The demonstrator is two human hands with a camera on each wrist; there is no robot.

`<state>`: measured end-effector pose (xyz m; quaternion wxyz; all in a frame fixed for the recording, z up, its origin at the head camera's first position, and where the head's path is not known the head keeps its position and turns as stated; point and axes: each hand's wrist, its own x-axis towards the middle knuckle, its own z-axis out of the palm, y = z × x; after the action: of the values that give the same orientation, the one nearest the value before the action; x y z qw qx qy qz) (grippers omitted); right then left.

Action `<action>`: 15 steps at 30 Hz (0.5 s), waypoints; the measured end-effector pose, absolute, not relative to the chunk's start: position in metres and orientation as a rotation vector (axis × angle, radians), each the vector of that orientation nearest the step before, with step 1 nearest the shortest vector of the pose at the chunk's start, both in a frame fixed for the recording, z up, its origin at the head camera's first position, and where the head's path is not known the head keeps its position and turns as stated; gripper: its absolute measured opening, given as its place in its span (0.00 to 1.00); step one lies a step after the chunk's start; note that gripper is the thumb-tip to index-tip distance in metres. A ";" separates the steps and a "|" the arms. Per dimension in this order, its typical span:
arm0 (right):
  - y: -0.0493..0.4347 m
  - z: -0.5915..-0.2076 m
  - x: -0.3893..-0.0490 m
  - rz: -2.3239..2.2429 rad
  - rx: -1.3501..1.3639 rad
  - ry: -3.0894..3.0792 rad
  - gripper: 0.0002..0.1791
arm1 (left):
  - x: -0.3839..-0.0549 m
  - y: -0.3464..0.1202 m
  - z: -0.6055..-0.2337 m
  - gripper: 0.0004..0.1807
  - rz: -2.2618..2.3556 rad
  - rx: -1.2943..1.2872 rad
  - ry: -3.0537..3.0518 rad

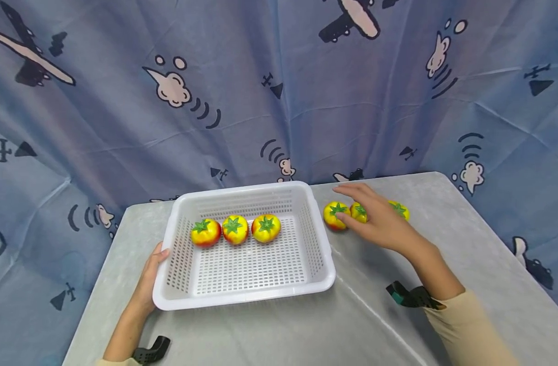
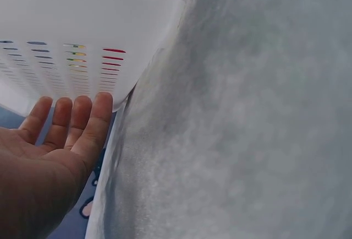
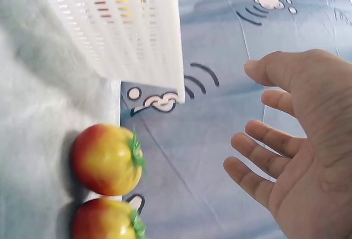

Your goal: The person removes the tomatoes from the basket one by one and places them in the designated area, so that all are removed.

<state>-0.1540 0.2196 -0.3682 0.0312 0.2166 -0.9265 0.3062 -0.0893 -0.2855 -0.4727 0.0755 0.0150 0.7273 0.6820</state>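
In the head view a white plastic basket (image 1: pixel 242 300) with slotted walls holds a row of three yellow-and-red tomatoes (image 1: pixel 235 230) with green leafy tops. My left hand (image 1: pixel 147 277) grips its left side, thumb over the rim; the left wrist view shows the fingers (image 2: pixel 99 120) against the outer wall. To the right of the basket, my right hand (image 1: pixel 381 218) hovers above more tomatoes (image 1: pixel 336 216), fingers spread and holding nothing. It partly covers that row. Two tomatoes (image 3: pixel 107 159) show apart from the hand in the right wrist view.
The grey cloth-covered table (image 1: pixel 352 325) extends in front of the basket and to its right. A blue patterned curtain (image 1: pixel 242 101) hangs close behind the table's back edge. Each wrist wears a black strap (image 1: pixel 411 296).
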 end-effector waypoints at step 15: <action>0.175 -0.347 -0.168 0.897 0.904 -2.947 0.32 | -0.086 -0.286 -0.470 0.36 2.015 0.046 2.184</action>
<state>-0.1681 0.1746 -0.3469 -0.0344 0.2816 -0.9173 0.2794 -0.0864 -0.2858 -0.4705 0.0849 0.0156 0.7322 0.6755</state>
